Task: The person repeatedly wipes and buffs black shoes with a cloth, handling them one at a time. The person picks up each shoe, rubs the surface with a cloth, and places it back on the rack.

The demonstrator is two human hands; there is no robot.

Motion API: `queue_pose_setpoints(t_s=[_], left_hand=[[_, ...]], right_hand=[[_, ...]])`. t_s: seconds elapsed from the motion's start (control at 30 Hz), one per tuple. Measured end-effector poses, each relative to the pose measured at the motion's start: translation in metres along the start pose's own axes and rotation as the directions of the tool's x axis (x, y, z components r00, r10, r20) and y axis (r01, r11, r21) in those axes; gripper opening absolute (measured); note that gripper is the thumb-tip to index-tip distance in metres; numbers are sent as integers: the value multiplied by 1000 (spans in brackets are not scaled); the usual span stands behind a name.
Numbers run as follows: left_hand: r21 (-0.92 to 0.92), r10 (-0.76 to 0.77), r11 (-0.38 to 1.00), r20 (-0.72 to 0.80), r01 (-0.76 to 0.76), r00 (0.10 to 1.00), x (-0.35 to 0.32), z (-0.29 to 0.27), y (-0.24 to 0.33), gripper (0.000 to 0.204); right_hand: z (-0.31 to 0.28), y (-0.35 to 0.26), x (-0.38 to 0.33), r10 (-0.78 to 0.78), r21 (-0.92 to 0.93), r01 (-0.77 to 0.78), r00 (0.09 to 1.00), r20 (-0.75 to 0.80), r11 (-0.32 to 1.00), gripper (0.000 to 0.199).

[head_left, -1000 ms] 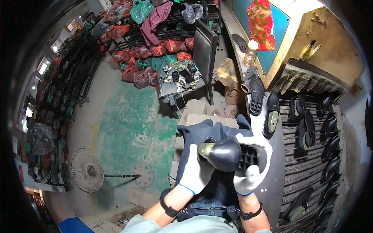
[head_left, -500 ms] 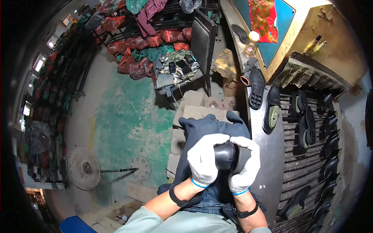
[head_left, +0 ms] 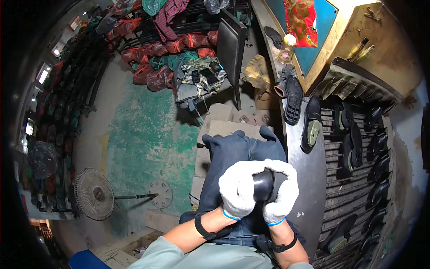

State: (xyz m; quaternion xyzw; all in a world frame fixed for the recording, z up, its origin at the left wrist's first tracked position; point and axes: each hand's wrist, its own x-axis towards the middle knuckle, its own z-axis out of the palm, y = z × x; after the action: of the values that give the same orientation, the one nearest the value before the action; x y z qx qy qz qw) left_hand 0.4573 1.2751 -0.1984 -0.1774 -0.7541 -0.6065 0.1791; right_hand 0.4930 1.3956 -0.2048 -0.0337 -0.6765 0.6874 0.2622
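Over my lap, both white-gloved hands are wrapped round a glossy black shoe (head_left: 263, 185). My left hand (head_left: 236, 190) is closed on its left side. The fingers of my right hand (head_left: 285, 197) curl round the right side, along a dull dark strip that looks like the sole edge. At the top of the shoe the fingertips of both gloves meet. Much of the shoe is hidden by the gloves, its lower end too. My legs in dark blue trousers (head_left: 224, 161) lie under it.
To my right runs a metal bench (head_left: 309, 188) with a black shoe (head_left: 311, 127) and a dark shoe with ridged sole (head_left: 293, 101). Beyond it, a slatted rack (head_left: 342, 193) carries several black shoes. A fan (head_left: 94, 193) stands left. A chair (head_left: 230, 54) holds camouflage clothing.
My left hand has shifted slightly right and closed further over the top of the shoe, so less of it shows. The right hand's fingers have drawn in closer too. The view has shifted slightly.
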Motion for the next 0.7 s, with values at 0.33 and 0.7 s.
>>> queue_pose_setpoints(t_s=[0.33,0.7], left_hand=[[31,-14,999,-59,16,998,-23,3,-10,31],[-596,-903,-78,382,799,197,-82,-37,24,68]], right_hand=[[-9,7,-5,53,-89,-44,993,104,995,68],[-43,-63,-81,653,-22,-657,744,142,754,69]])
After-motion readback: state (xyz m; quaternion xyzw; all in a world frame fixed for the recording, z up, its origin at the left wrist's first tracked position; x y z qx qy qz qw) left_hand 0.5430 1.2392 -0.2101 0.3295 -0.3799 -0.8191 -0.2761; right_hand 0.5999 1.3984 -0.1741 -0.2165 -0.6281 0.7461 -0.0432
